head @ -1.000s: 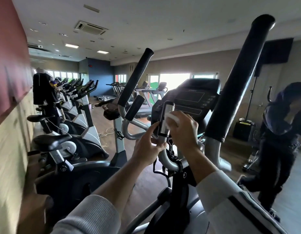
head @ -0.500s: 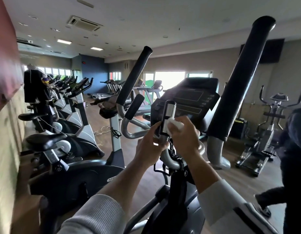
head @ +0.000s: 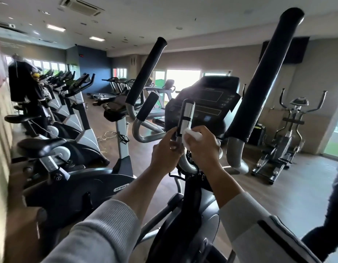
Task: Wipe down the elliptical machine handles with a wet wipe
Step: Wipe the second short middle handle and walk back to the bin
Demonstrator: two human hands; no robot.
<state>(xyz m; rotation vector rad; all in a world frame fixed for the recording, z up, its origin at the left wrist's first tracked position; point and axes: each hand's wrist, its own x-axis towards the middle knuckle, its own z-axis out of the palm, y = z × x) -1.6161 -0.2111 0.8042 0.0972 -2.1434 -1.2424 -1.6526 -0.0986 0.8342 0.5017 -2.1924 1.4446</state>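
Note:
The elliptical's short fixed handle [head: 187,114], black with silver sensor plates, stands upright in front of the console [head: 211,97]. My left hand [head: 167,150] grips its lower part from the left. My right hand [head: 201,147] holds a white wet wipe [head: 192,136] pressed against the handle's right side, just below the silver plate. Two long black foam-covered moving handles rise beside it, one at the left [head: 145,73] and one at the right [head: 265,73]. A second short fixed handle [head: 147,106] stands further left.
A row of exercise bikes [head: 56,118] lines the left wall, with a person in black [head: 22,82] beside them. Another elliptical [head: 289,133] stands at the right. A dark sleeve [head: 333,215] enters at the lower right. Treadmills [head: 117,86] sit by the far windows.
My right hand has slid the wipe down the fixed handle. The person in dark clothing at the right has moved mostly out of frame, uncovering the far elliptical.

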